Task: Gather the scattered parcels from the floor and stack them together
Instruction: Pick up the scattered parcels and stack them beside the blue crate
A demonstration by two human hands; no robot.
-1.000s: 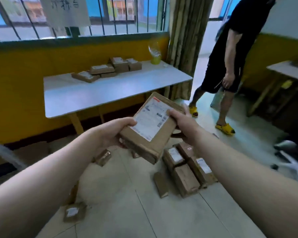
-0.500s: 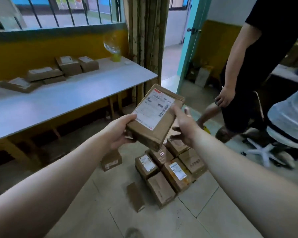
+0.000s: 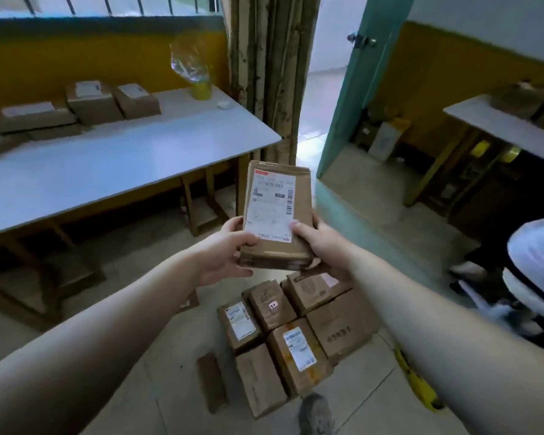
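Note:
A flat brown cardboard parcel (image 3: pixel 277 211) with a white shipping label faces up in front of me. My left hand (image 3: pixel 223 249) grips its near left corner, thumb on top. My right hand (image 3: pixel 314 243) grips its near right corner, thumb on the label. Directly below on the floor lies a cluster of several brown parcels (image 3: pixel 289 337) packed side by side, some with white labels. A thin flat parcel (image 3: pixel 211 381) lies just left of the cluster. Part of another small parcel (image 3: pixel 189 301) shows under my left forearm.
A long white table (image 3: pixel 113 164) at left carries several more parcels (image 3: pixel 91 102) and a yellow cup (image 3: pixel 200 89). A teal door (image 3: pixel 352 98) stands open ahead. A second table (image 3: pixel 500 124) is at right. A seated person (image 3: pixel 537 265) is at the right edge. My shoe (image 3: pixel 314 412) is near the cluster.
The parcel has turned from tilted to lengthwise upright in my hands, which shifted to its near end. The view swung right and closer over the floor cluster; the person in black left view.

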